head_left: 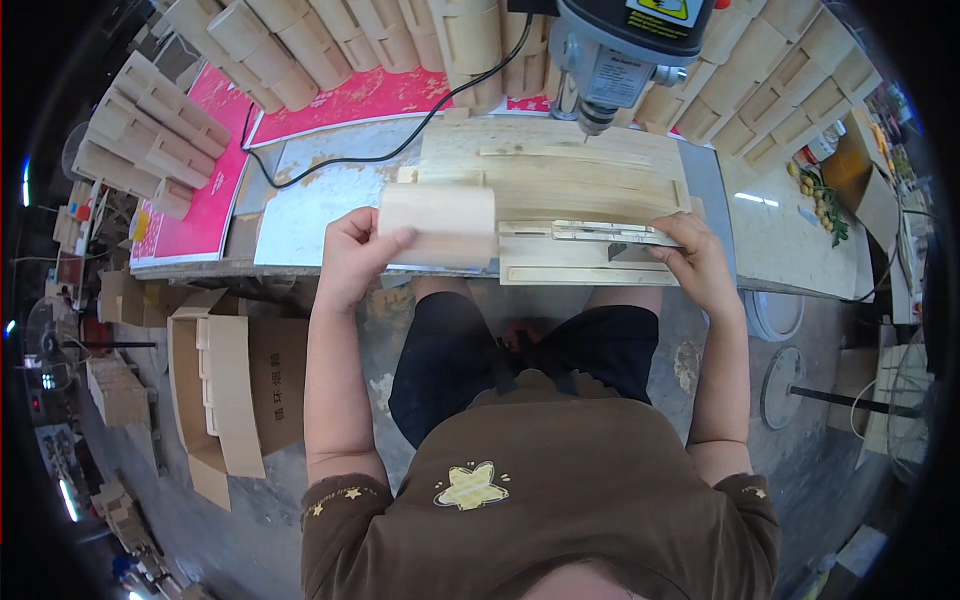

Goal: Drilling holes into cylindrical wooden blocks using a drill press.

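In my left hand (pixel 362 250) is a pale wooden piece (pixel 438 222) with a smooth, rounded face, slightly blurred. The thumb lies over its near left side and the fingers are behind it. To its right, my right hand (pixel 695 258) pinches the right end of a narrow, slotted strip (pixel 600 232), light-coloured with a metallic edge. A small dark bracket (pixel 625 252) shows just under that strip. Both lie at a wooden board (pixel 570 272) along the front edge of the bench. Whether the strip is fixed to the board I cannot tell.
A drill press (pixel 610 70) stands over the bench, its chuck beyond my hands. A black cable (pixel 400 155) crosses the bench top at left. Stacked wooden pieces (pixel 390 40) line the back. An opened cardboard box (pixel 270 380) sits on the floor at left.
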